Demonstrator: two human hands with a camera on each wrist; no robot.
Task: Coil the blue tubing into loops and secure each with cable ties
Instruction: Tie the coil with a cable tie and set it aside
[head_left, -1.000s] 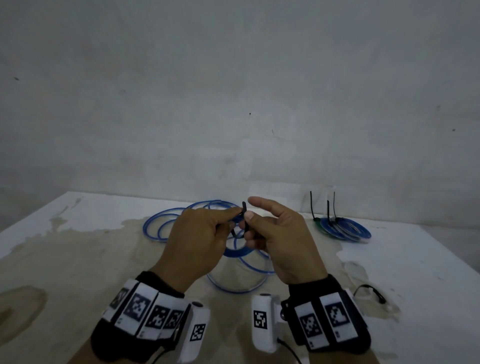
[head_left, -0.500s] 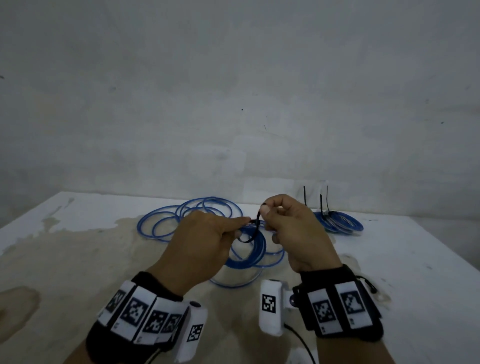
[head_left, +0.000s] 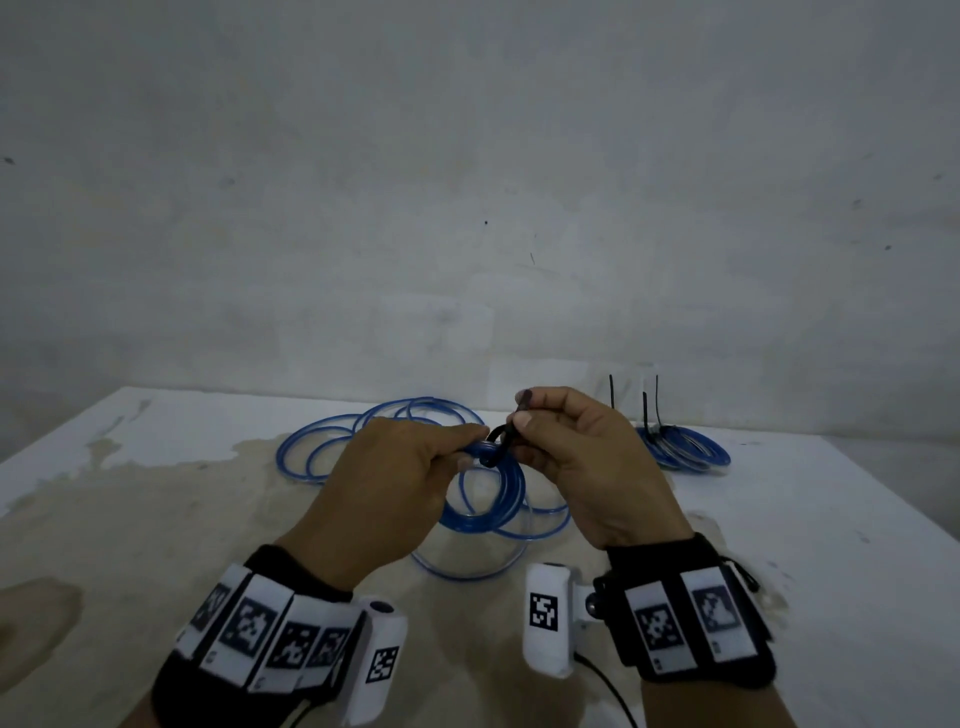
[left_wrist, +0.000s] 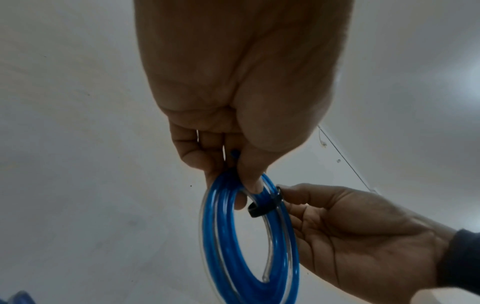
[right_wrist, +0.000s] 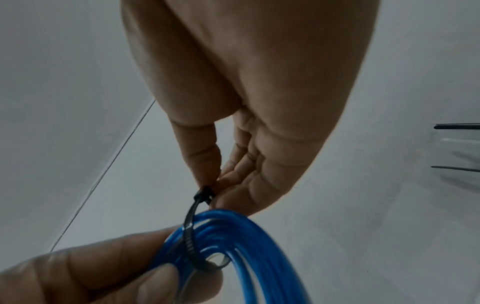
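A coil of blue tubing (head_left: 496, 501) (left_wrist: 228, 246) (right_wrist: 249, 246) hangs above the table, pinched at its top by my left hand (head_left: 415, 467) (left_wrist: 241, 179) (right_wrist: 145, 275). A black cable tie (head_left: 501, 441) (left_wrist: 262, 207) (right_wrist: 192, 232) is looped around the coil's strands beside my left fingers. My right hand (head_left: 524, 423) (left_wrist: 285, 191) (right_wrist: 213, 189) pinches the tie's tail between thumb and forefinger, just above the coil. More loose blue tubing (head_left: 363, 441) lies in loops on the table behind my hands.
A finished blue coil (head_left: 685, 449) with black tie tails sticking up lies at the back right near the wall. The white table (head_left: 831, 519) has a large tan stain across its left and middle. A small black cable lies behind my right wrist.
The tie's loop has closed in around the coil, and my right hand has lifted away from the left, drawing the tail upward. The coil now hangs lower in view.
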